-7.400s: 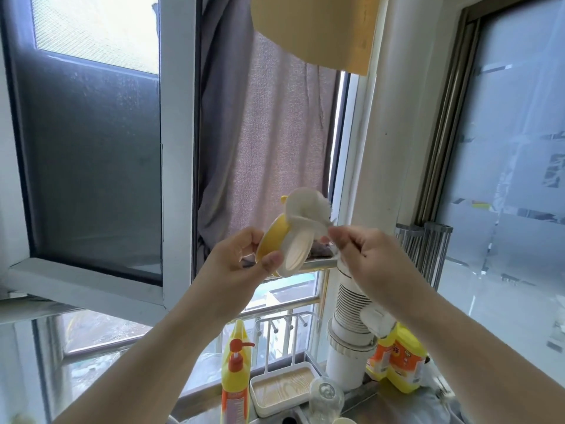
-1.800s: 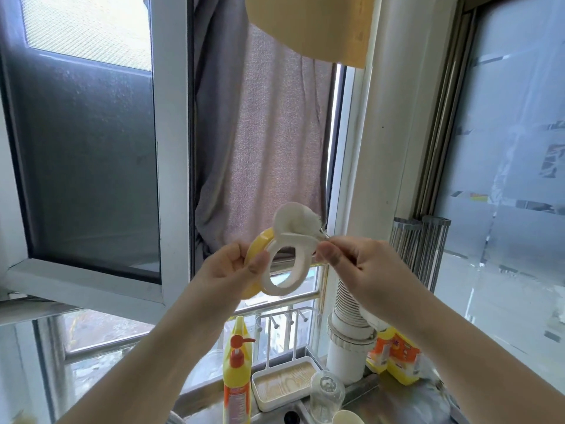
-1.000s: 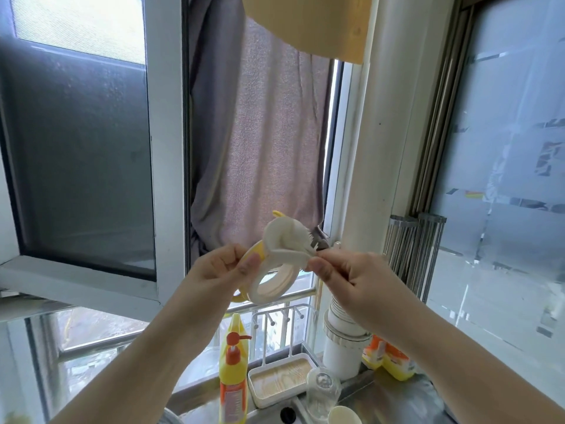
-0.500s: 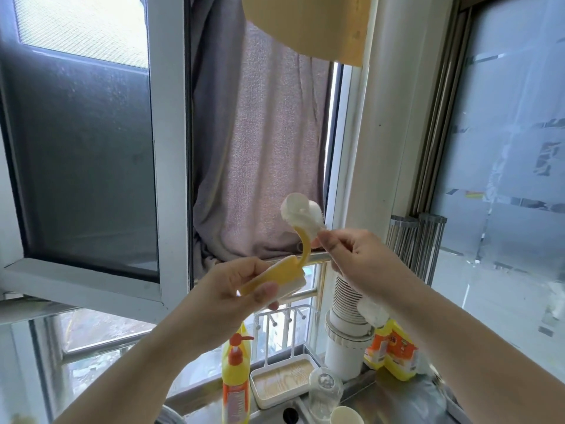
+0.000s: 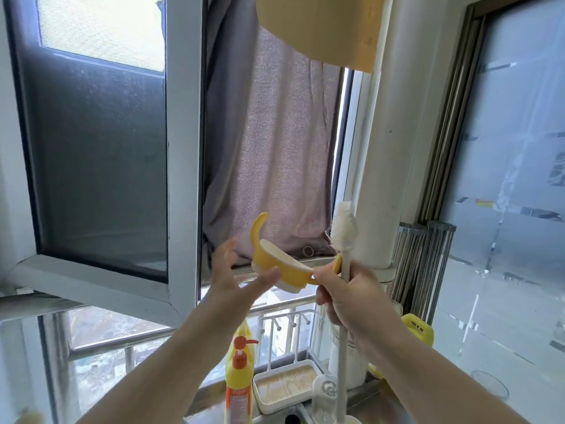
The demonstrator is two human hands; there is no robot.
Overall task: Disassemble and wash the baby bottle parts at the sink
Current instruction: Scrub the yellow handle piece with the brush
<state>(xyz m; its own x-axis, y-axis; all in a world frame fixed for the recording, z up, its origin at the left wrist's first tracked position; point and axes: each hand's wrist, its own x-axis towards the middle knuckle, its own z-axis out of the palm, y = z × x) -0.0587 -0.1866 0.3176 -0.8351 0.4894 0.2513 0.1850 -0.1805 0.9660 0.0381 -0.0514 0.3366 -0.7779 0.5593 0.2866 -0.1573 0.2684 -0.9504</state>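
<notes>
The left hand [image 5: 235, 276] has just let go, fingers spreading apart. The right hand [image 5: 345, 292] is now pinching the yellow plastic handle ring [image 5: 284, 267] and long white bottle brush [image 5: 345, 240], high above the sink, so scrubbing looks finished.

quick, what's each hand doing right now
Left hand: open, fingers spread, thumb at the yellow handle ring.
Right hand: closed around the white brush stick, also pinching the ring's handle.
</notes>
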